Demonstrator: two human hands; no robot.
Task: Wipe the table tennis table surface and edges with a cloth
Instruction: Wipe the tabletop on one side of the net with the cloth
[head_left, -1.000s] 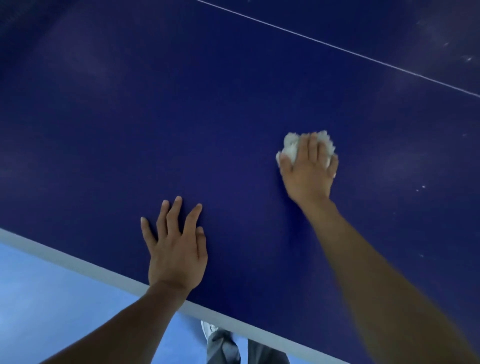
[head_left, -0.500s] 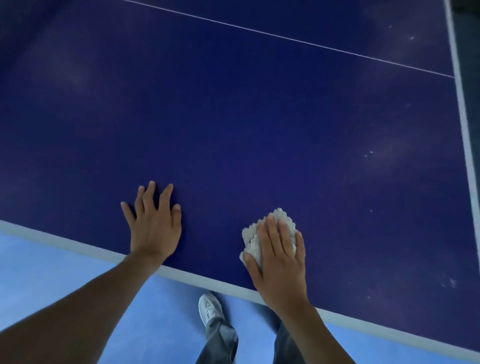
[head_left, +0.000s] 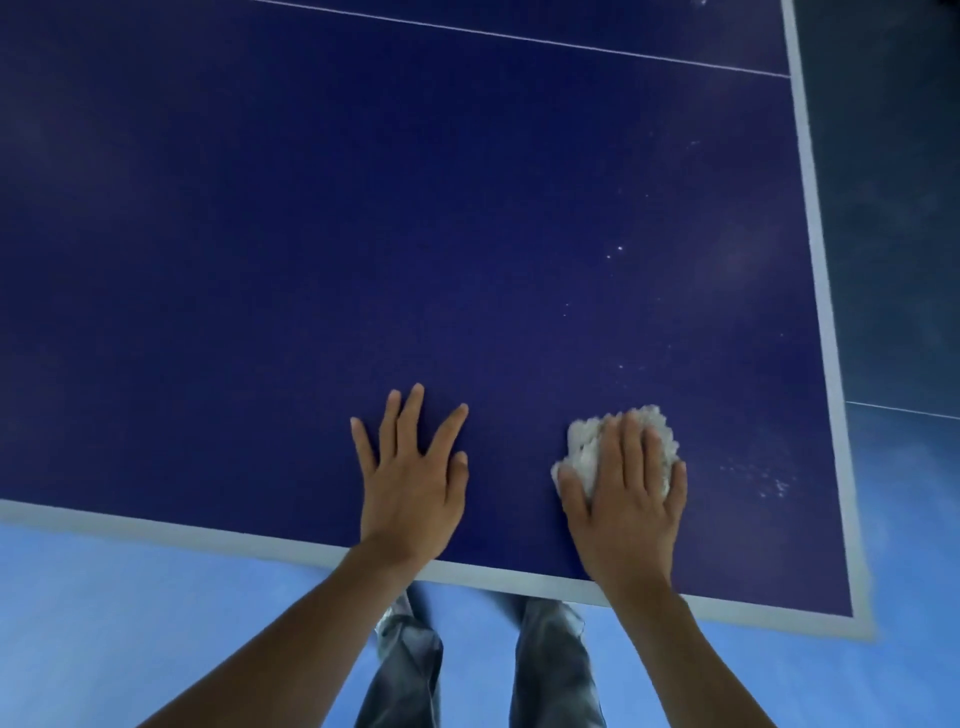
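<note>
The dark blue table tennis table (head_left: 363, 234) fills most of the view, with a white border along its near edge (head_left: 208, 535) and right edge (head_left: 815, 234). My right hand (head_left: 628, 499) presses a crumpled white cloth (head_left: 587, 447) flat onto the surface near the near right corner, fingers laid over it. My left hand (head_left: 415, 478) rests flat on the table beside it, fingers spread, holding nothing. White dust specks (head_left: 763, 478) lie to the right of the cloth.
A thin white centre line (head_left: 519, 39) crosses the far part of the table. Below the near edge are the light blue floor (head_left: 130, 623) and my grey trouser legs (head_left: 550, 665). Darker floor (head_left: 893, 208) lies past the right edge.
My right hand drew the cloth back toward the near edge, then shifted toward the right corner. The left hand moved along the near edge with it, and the right edge came into view.
</note>
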